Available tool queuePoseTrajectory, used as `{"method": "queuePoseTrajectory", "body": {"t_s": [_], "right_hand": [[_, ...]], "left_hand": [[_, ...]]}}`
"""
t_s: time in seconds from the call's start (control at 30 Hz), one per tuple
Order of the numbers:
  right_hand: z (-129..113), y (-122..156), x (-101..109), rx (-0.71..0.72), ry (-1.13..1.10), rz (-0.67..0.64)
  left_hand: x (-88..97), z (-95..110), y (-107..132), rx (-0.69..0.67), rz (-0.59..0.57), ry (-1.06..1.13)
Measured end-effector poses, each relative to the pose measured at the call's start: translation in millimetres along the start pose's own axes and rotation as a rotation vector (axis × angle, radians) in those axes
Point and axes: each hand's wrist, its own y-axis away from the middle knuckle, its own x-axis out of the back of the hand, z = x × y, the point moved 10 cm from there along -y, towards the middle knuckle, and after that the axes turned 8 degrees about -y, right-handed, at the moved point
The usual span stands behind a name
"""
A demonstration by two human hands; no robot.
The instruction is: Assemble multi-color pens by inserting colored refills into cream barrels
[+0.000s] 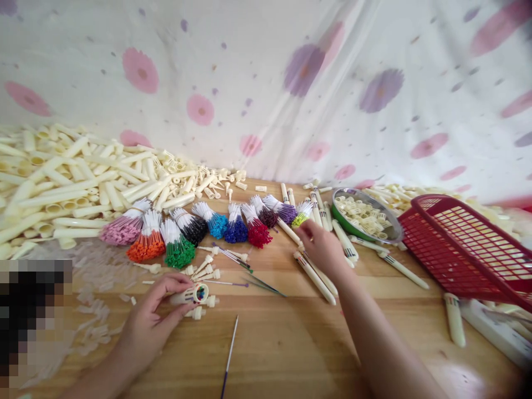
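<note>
We log the left hand [153,316] low on the desk [291,343], far left of the green bowl [341,219] and nearer us. Its grip is closed round a cream pen barrel [187,294], which lies sideways in the fingertips, open end toward the bowl, coloured refill tips showing inside. The right hand [322,246] sits just left of the bowl, fingers curled down at the lime-green refill bundle [302,212]. We cannot tell whether this grip has a refill pinched. The other refill bundles [187,233] run leftward from the bowl in a row. A red basket [457,244] stands right of the bowl. One loose purple refill [229,354] lies between the two forearms.
</note>
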Motion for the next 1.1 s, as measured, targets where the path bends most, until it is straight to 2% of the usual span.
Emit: {"method": "queuePoseTrajectory", "body": {"t_s": [0.07,0.17,0.3,0.5,0.73,1.1], "right_hand": [[32,-21,14,-0.173,0.076,0.052],[52,-43,10,-0.249,0.122,0.015],[55,-55,-12,-0.29,0.179,-0.088],[70,-61,-29,-0.301,0.208,-0.216],[102,-55,-34,-0.319,0.189,-0.254],[111,-54,-51,-0.401,0.001,-0.424]], "left_hand": [[3.2,7,-3,-0.031,0.023,0.01],[3.3,11,-4,-0.049,0.024,-0.007],[1.5,8,-1,-0.032,0.011,-0.048],[1.7,16,0,-0.063,-0.004,-0.04],[2.4,22,0,-0.08,0.003,-0.037],[0.0,19,2,-0.069,-0.018,-0.063]]}}
